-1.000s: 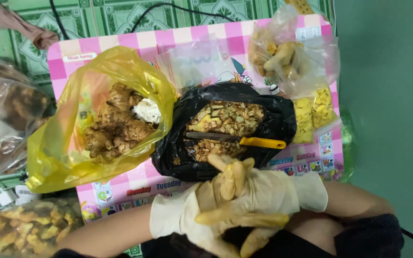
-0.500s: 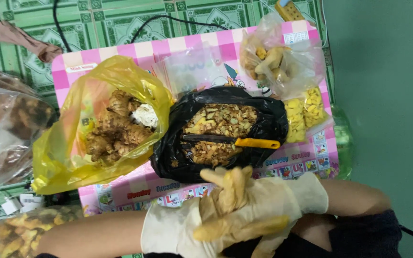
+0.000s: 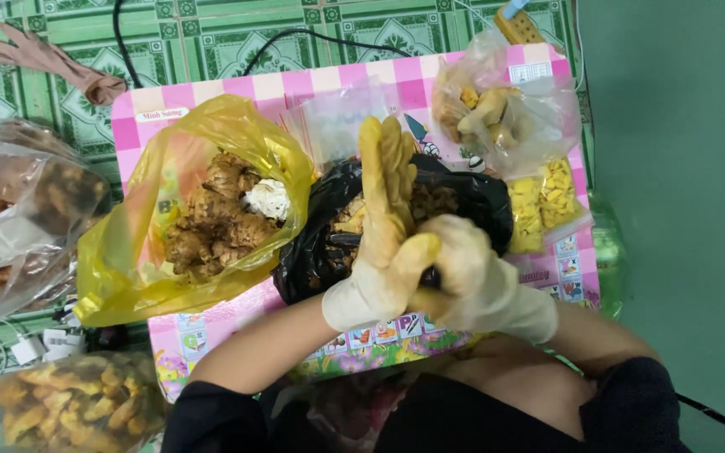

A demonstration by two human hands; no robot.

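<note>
**Two gloved hands joined above a black bag of pieces**

The left hand (image 3: 383, 210), in a pale yellow-stained rubber glove, stands with the fingers straight and pressed together, pointing toward 12 o'clock; its grip is open and holds nothing. The right hand (image 3: 455, 273), in the same kind of glove, has its grip closed around the lower part of the left hand, near the wrist of the glove. If it pinches the glove material or only the hand, I cannot tell.

Directly under both hands lies a black plastic bag (image 3: 320, 252), open on top, with brownish-yellow cut pieces inside; the hands hide most of its content. At 9 o'clock from the hands, touching the black bag, is a yellow transparent plastic bag (image 3: 127, 260) with knobby brown roots and one whitish lump. At 1 o'clock sits a clear plastic bag (image 3: 539, 126) with pale roots, and at 3 o'clock, just beside the black bag, a small clear packet of yellow slices (image 3: 547, 197).

All of these rest on a pink-and-white checked counter (image 3: 237, 88) with cartoon pictures on its near edge. It stands on a green patterned floor (image 3: 211, 42). At 9 o'clock, off the counter, lies a large clear bag of brown roots (image 3: 18, 218), and at 7 o'clock another clear bag with yellow-brown pieces (image 3: 77, 407).
</note>
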